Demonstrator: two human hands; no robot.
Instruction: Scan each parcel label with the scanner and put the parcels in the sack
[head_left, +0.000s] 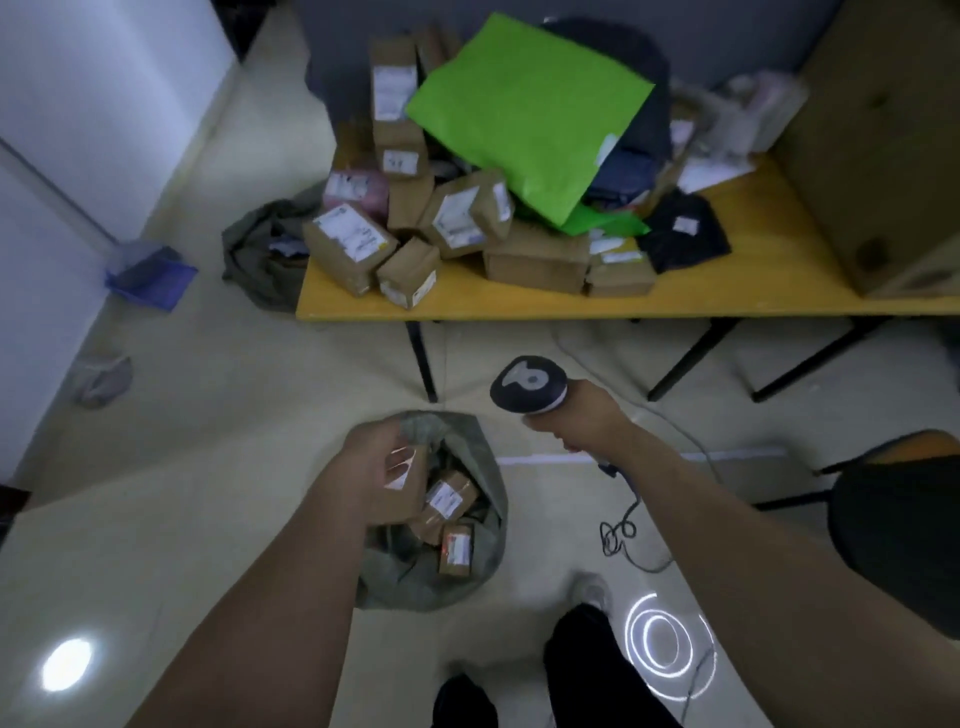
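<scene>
Parcel (410, 467) right over the mouth of the sack (415, 582), gripped in the left hand (382, 473); the fingers curl round it and cover most of it, so only a brown corner and a glossy, blurred label show; the sack sits slumped open on the floor, two boxed parcels (449, 500) lying inside, anything beneath them lost in shadow; the right hand (576, 415) is clenched round the scanner (529, 384), head aimed toward the table, handle mostly buried in the fist; its cable (618, 532) drops into a loose loop on the floor; up on the yellow table (727, 293) a heap of brown parcels (457, 218) lies partly under a green mailer (524, 114), labels too smeared to read; a big carton (883, 156) is cut off at the right edge.
</scene>
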